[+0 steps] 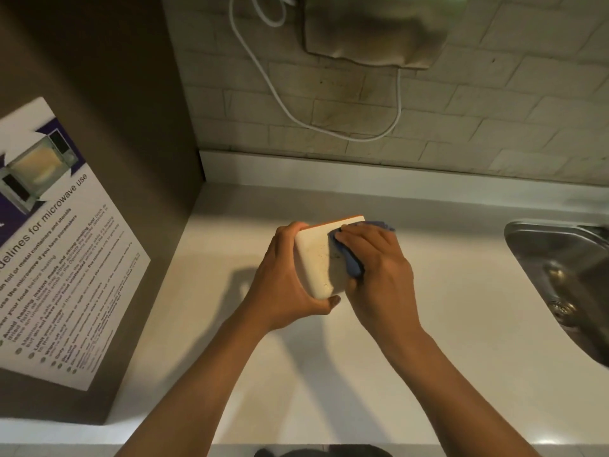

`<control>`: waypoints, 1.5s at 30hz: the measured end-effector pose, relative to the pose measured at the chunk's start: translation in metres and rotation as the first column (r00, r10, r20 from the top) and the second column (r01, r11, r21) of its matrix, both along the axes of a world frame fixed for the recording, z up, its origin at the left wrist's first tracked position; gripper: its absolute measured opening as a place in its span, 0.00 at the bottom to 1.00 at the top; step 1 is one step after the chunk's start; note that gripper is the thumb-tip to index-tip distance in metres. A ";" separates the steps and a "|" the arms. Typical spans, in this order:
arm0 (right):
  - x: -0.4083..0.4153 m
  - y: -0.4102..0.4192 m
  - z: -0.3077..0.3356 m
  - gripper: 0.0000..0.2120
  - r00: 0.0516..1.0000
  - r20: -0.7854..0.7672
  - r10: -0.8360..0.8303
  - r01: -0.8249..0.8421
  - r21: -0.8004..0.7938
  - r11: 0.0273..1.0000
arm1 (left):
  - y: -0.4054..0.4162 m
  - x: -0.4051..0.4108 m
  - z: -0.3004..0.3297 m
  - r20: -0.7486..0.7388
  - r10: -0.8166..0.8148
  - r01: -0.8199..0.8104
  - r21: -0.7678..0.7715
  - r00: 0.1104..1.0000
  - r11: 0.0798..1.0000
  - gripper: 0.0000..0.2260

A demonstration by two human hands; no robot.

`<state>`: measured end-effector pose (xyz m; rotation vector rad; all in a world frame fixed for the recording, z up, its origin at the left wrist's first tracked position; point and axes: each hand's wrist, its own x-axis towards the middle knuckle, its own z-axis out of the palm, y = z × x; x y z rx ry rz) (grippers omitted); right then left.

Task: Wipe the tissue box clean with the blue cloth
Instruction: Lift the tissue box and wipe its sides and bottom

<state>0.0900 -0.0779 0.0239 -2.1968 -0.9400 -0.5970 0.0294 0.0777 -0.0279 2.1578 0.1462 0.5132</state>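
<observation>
Forearms: two bare forearms reach forward from the bottom edge over the white counter [445,291], converging toward its middle.
Left hand: the left hand [283,278] grips the tissue box [318,258] from its left side, fingers curled over the far top edge and the thumb hooked under the near bottom corner, closed firmly on the box.
Tissue box: a cream-white box with an orange edge along its far top, held tilted so a broad pale face is turned up toward the camera; whether it rests on the counter or is lifted just above it cannot be told. Small dark specks show on that face.
Right hand: the right hand [379,268] lies flat against the right part of the box's face, fingers together and pressing the blue cloth [352,262] onto it.
Blue cloth: bunched under the right palm and fingers, showing along the fingers' left edge and poking out beyond the fingertips at the far side.
Shadows: dark shadows of the arms fall on the counter to the left of the box.
Sink: a steel sink [566,275] sits at the right edge, well apart from the hands.
Poster: a microwave-use notice [62,245] hangs on the brown panel at left.
Wall: tiled backsplash [461,110] behind, with a looping white cable [296,110] and a blurred hanging cloth [369,31] above.
</observation>
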 end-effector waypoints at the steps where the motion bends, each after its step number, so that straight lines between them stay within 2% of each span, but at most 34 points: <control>1: -0.004 -0.002 -0.001 0.11 1.000 0.007 0.028 -0.028 -0.001 1.000 | 0.000 0.000 0.000 0.004 -0.001 0.001 0.004 1.000 1.000 0.51; 4: -0.012 -0.019 -0.004 0.16 0.999 0.022 0.042 -0.042 0.011 0.999 | -0.001 0.001 0.000 -0.017 0.009 -0.009 0.004 1.000 1.000 0.51; 9: 0.001 -0.022 -0.003 0.16 0.996 -0.014 -0.088 0.088 -0.007 0.996 | -0.001 0.003 -0.002 -0.043 0.020 -0.020 -0.006 0.999 1.000 0.51; 12: -0.004 -0.010 -0.003 0.18 0.999 -0.013 -0.044 0.043 -0.026 0.999 | 0.002 0.004 0.000 -0.029 0.018 -0.018 0.001 0.999 1.000 0.51; 15: -0.012 -0.019 -0.006 0.15 1.000 0.007 0.016 -0.016 -0.020 1.000 | 0.003 0.004 0.001 -0.029 -0.005 0.005 0.002 1.000 1.000 0.50; 21: 0.000 -0.022 0.000 0.15 0.997 -0.037 -0.070 0.069 -0.036 0.997 | 0.002 0.005 -0.001 -0.037 -0.008 0.008 0.003 0.999 1.000 0.50; 25: -0.013 0.001 -0.002 0.15 0.999 -0.018 0.031 -0.032 -0.056 0.998 | 0.004 0.004 -0.001 0.011 -0.001 0.001 0.025 1.000 1.000 0.51; 28: -0.018 -0.012 -0.005 0.14 0.997 0.003 0.081 -0.081 -0.050 0.995 | 0.005 0.005 -0.002 0.002 -0.008 0.008 0.022 1.000 1.000 0.51; 34: 0.008 -0.008 0.002 0.14 1.000 -0.026 0.008 -0.011 -0.104 0.995 | 0.004 0.007 -0.001 -0.004 0.015 -0.015 0.002 1.000 1.000 0.51; 40: -0.010 -0.003 0.000 0.17 0.992 -0.012 0.128 -0.129 -0.108 0.986 | 0.007 0.005 -0.002 0.008 -0.006 0.006 0.000 1.000 1.000 0.51; 45: 0.004 -0.009 0.006 0.15 0.999 -0.014 0.043 -0.044 -0.104 0.994 | 0.002 0.005 -0.002 0.014 -0.005 0.004 0.023 1.000 1.000 0.51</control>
